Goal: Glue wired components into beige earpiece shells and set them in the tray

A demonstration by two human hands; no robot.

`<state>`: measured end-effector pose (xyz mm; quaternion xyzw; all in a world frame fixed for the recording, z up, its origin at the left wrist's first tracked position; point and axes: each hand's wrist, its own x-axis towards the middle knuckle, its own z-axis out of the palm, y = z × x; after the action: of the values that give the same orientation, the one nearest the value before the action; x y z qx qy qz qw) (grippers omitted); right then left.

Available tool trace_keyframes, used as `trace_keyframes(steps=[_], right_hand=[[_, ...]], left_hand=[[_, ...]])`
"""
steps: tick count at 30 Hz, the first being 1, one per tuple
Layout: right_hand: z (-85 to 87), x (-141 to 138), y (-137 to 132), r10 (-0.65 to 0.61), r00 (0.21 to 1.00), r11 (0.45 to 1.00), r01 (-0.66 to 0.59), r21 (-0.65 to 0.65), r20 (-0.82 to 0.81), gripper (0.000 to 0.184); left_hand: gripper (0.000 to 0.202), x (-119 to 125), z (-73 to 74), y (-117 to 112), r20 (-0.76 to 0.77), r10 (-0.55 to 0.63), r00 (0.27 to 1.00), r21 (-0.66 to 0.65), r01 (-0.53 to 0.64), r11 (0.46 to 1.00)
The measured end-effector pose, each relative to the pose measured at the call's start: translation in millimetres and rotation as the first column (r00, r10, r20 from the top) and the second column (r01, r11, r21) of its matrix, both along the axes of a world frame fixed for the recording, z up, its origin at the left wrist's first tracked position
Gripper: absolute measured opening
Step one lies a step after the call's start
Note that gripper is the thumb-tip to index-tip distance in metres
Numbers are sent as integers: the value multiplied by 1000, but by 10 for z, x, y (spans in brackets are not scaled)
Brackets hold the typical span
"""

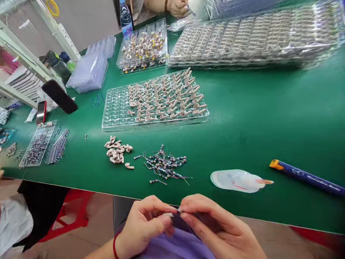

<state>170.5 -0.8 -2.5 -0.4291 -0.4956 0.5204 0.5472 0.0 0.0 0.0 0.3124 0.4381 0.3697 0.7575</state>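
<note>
Just past the table's front edge, my left hand (151, 223) is closed around a small beige plastic piece (168, 214), most of which the fingers hide. My right hand (210, 221) pinches a tiny wired part (179, 209) between thumb and finger; a thin wire runs from it towards my left fingertips. The two hands almost touch. Ahead of them lies a loose heap of small wired parts (165, 163) with dark blue bodies and thin leads. To its left is a pile of beige curved, stemmed plastic pieces (116, 153).
A clear tray (115, 122) holds rows of beige pieces. Behind it are another filled tray (144, 50), a bottle (126, 18) and long stacked trays (242, 39). A blue knife-like tool (307, 178) and a translucent pouch (234, 180) lie right. Another person's hand (178, 7) is at the back.
</note>
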Motion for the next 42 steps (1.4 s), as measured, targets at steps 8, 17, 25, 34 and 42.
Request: trace_keyframes(steps=[8,17,25,34,42], right_hand=[[-71,-42,-58,145,955,940,-215,-266,-260,2],[1,-44,-19,127,845,768,-415,-488,-519,24],[21,88,113,332,865,734,-487,-474,-375,34],[96,216,98,236,971,919,-209,-333,45,22],[89,214,65,52,984,996,-64,68,172,7]], left_hand=[[13,106,46,36,-7,156,988,123,-154,980],[9,69,7,17,34,109,993,89,-112,990],[15,104,44,31,201,97,975,-118,-74,990],[26,1,131,138,3,345,938,-126,-342,931],[31,-8,162,65,-70,270,960,-217,-279,935]])
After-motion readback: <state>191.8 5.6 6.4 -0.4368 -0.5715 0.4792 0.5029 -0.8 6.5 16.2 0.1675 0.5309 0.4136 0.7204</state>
